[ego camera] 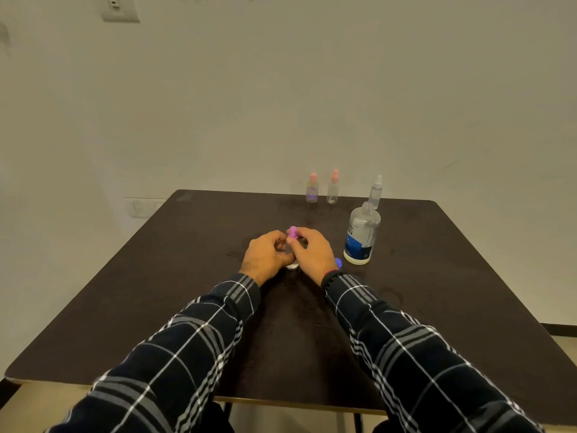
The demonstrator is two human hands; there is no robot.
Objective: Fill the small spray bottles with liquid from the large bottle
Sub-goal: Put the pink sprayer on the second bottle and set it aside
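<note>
1. Head view: my left hand (268, 256) curls its fingers round the small clear plastic spray bottle (292, 265) mid-way across the dark brown bench (187, 276), steadying it, I judge.
2. My right hand (313, 255) pinches the bottle's magenta pump cap (293, 233) in its fingers, likely to twist it.
3. The large clear blue-labelled bottle (361, 235) stands uncapped near the right hand, handy for pouring.

This looks like a plain, sparsely furnished indoor room, more a spare room or a small office than a kitchen or workshop, though I cannot say which. The wall (281, 89) is bare, off-white and scuffed in places. A switch plate (120, 7) sits high on it, and a socket panel (140, 208) sits low, just behind the table (156, 276). The table is a dark, matte square top on thin dark legs (357, 423). A dark skirting strip (559, 329) runs along the wall's foot at the right, above a pale floor (37, 407).
</note>
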